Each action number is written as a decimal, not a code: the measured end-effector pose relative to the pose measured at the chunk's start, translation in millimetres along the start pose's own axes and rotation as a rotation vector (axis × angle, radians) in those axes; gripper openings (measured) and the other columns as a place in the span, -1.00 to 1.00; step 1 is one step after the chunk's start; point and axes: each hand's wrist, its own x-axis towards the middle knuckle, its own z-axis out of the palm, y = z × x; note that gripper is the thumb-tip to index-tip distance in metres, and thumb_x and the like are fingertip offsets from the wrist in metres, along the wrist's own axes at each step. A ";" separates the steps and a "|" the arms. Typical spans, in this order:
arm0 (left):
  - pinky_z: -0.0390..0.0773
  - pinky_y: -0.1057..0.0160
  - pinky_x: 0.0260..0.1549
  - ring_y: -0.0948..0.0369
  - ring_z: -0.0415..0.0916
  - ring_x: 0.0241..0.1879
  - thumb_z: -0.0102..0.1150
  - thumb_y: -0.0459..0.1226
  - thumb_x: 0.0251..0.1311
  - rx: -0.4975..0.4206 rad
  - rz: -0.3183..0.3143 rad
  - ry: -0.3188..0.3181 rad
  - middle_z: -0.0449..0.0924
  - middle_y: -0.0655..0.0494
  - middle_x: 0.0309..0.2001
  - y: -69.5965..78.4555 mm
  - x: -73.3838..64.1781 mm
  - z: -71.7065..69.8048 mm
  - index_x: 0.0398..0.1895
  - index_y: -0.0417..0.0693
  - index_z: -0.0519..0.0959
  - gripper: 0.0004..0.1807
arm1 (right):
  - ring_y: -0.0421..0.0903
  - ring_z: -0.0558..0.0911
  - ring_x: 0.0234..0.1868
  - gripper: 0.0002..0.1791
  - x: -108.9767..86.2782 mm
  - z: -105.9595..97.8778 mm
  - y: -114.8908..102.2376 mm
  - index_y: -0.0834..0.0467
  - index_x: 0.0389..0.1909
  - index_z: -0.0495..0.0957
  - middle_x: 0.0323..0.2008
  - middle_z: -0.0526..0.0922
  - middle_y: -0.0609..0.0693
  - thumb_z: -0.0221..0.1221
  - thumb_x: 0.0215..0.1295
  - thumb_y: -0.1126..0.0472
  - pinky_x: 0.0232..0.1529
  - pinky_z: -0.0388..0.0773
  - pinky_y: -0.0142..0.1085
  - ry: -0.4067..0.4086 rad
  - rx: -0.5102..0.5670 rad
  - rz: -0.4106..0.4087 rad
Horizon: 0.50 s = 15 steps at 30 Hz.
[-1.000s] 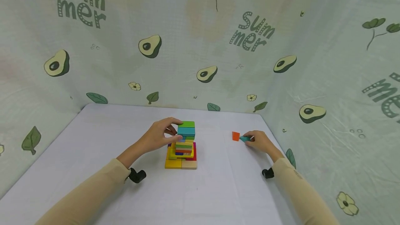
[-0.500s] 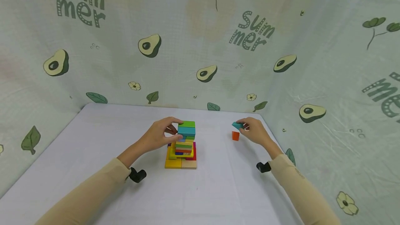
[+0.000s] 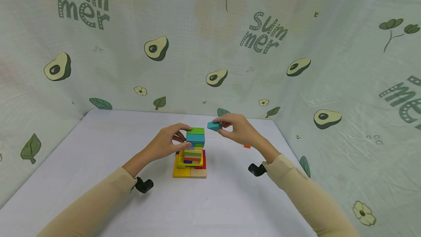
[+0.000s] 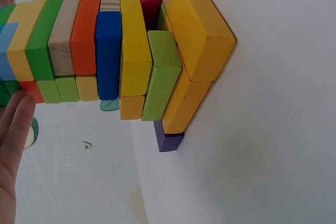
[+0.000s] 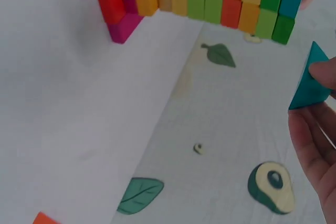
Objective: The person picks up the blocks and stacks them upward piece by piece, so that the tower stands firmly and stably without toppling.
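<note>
A tall tower of coloured wooden blocks stands on the white table. My left hand is at its upper left side, index finger by the green and teal top and thumb lower down. In the left wrist view, straight fingers lie against the upper blocks. My right hand pinches a teal triangular block between thumb and fingers, just right of the tower top and slightly above it. The block's pointed profile shows in the right wrist view, with a gap between it and the tower.
An orange block lies on the table to the right, mostly behind the right forearm. The white table meets a cloth backdrop printed with avocados and leaves. Black wrist cameras hang under both sleeves.
My right hand has lifted the teal triangular block from beside the orange block and carried it left to the tower's top. My left hand has stayed at the tower.
</note>
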 end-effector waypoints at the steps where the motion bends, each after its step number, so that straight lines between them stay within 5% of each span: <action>1: 0.76 -0.06 0.02 0.19 0.68 -0.07 0.52 -0.06 0.28 0.000 0.001 0.001 0.67 0.14 0.05 -0.4 -0.1 0.1 0.38 0.11 0.52 -0.37 | -0.09 0.71 -0.07 -0.59 4.7 1.7 -4.8 0.18 0.21 0.70 0.01 0.76 -0.01 0.43 0.34 0.33 0.09 0.74 -0.19 -0.010 0.015 -0.016; 7: 0.77 0.01 0.01 0.21 0.68 -0.09 0.53 -0.08 0.28 -0.002 0.022 0.013 0.68 0.12 0.08 -1.7 -1.9 -0.1 0.39 0.07 0.48 -0.34 | -0.12 0.72 -0.02 -0.57 26.7 14.8 -19.4 0.21 0.24 0.68 0.07 0.76 0.00 0.41 0.37 0.32 0.13 0.71 -0.28 -0.062 0.032 -0.069; 15: 0.76 0.17 -0.01 0.23 0.69 -0.08 0.53 -0.09 0.28 0.010 0.045 0.029 0.67 0.09 0.17 0.3 -4.2 -1.2 0.43 0.07 0.42 -0.29 | -0.12 0.73 0.02 -0.56 37.0 26.9 -23.8 0.21 0.26 0.67 0.10 0.76 0.03 0.42 0.39 0.25 0.15 0.68 -0.33 -0.072 0.045 -0.042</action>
